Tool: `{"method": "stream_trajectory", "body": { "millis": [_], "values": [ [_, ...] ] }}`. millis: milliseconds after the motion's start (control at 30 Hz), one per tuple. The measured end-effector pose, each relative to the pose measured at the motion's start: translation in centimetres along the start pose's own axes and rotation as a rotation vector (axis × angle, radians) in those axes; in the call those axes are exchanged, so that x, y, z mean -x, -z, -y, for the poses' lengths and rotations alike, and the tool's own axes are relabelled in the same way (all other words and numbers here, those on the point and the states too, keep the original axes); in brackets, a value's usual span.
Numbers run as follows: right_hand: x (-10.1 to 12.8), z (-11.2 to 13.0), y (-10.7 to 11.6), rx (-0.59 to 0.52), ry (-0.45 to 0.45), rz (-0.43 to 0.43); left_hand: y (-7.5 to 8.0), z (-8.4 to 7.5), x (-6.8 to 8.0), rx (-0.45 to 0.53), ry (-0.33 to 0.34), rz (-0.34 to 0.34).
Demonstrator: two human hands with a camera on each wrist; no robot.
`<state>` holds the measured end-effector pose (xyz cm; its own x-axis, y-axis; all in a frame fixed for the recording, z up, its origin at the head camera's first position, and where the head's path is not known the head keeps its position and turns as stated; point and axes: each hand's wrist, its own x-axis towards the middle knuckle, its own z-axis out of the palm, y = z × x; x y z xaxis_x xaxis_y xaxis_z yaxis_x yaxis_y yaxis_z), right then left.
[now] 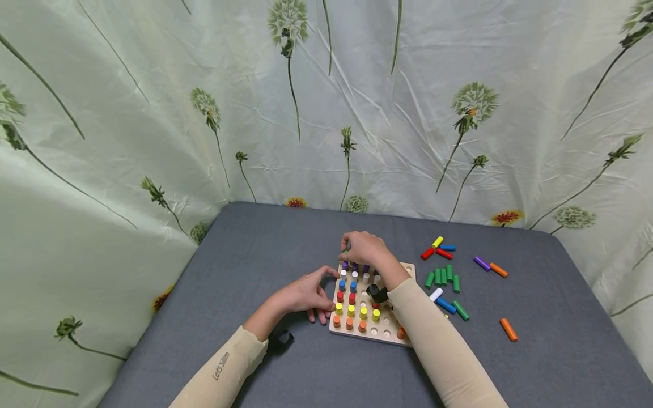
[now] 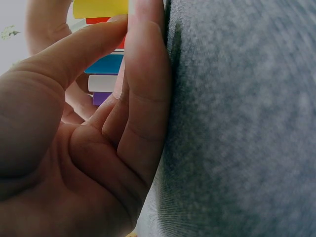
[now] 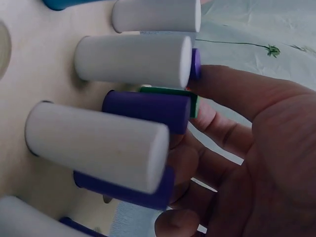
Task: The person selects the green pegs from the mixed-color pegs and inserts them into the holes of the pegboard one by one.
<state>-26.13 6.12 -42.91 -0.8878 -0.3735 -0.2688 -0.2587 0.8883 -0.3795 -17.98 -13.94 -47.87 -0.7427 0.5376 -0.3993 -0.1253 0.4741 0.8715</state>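
Observation:
A wooden pegboard (image 1: pixel 357 333) carries rows of purple, white, blue, red, yellow and orange pegs. My left hand (image 1: pixel 303 293) rests at its left edge, thumb beside the yellow peg (image 2: pixel 101 8) at the row's end and index finger farther back near the white one. The other fingers of that hand lie low along the cloth. At the far left corner my right hand (image 1: pixel 364 249) pinches a green peg (image 3: pixel 194 105), just behind the purple pegs (image 3: pixel 148 109); its lower end is hidden by them. White pegs (image 3: pixel 133 59) stand in front of those.
Loose green pegs (image 1: pixel 443 276) lie right of the board, with red pegs (image 1: pixel 427 254) behind them and a blue peg (image 1: pixel 446 306) in front. Farther right are a purple peg (image 1: pixel 482 263) and an orange peg (image 1: pixel 508 330). A flowered curtain (image 1: pixel 326 113) hangs behind the grey table (image 1: pixel 285 238).

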Motion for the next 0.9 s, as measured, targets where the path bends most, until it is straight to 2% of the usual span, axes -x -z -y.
{"method": "stream_trajectory", "body": {
  "millis": [200, 400, 667, 900],
  "values": [
    [1.0, 0.1, 1.0, -0.05, 0.019, -0.042, 0.0, 0.0, -0.1, -0.001, -0.001, 0.001],
    [2.8, -0.3, 2.7, -0.133, 0.038, -0.141, 0.0, 0.0, -0.1, 0.0, -0.01, 0.0],
    [4.9, -1.8, 4.5, -0.287, -0.008, -0.234, -0.1, 0.0, -0.1, -0.008, 0.0, 0.002],
    [6.6, -4.0, 5.8, -0.376, -0.052, -0.259, 0.0, 0.3, -0.2, -0.004, -0.002, -0.004]
  ]
}}
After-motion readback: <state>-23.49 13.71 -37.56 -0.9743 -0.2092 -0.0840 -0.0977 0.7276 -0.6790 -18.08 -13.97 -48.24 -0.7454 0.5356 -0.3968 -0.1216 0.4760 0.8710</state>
